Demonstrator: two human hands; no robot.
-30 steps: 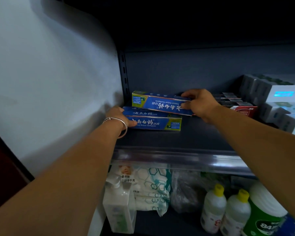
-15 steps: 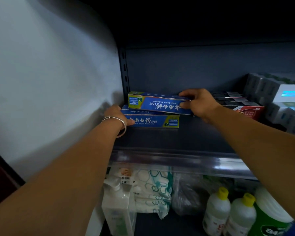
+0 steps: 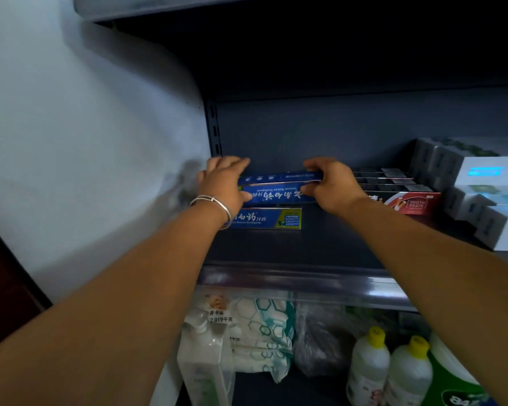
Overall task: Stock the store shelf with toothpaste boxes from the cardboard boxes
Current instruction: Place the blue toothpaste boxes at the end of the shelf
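A blue toothpaste box (image 3: 279,189) is held upside down at the back left of the dark shelf (image 3: 291,247). My left hand (image 3: 222,186) grips its left end and my right hand (image 3: 330,183) grips its right end. A second blue toothpaste box (image 3: 269,219) lies flat on the shelf just in front of it, partly hidden by my left wrist.
Red-and-black toothpaste boxes (image 3: 405,200) lie to the right, then stacked white boxes (image 3: 487,197) at the far right. The white wall (image 3: 85,148) bounds the shelf on the left. The lower shelf holds refill packs (image 3: 232,332) and yellow-capped bottles (image 3: 390,367).
My left hand left the lower box and took the upper box's left end. The upper box shifted back and left and now reads upside down.
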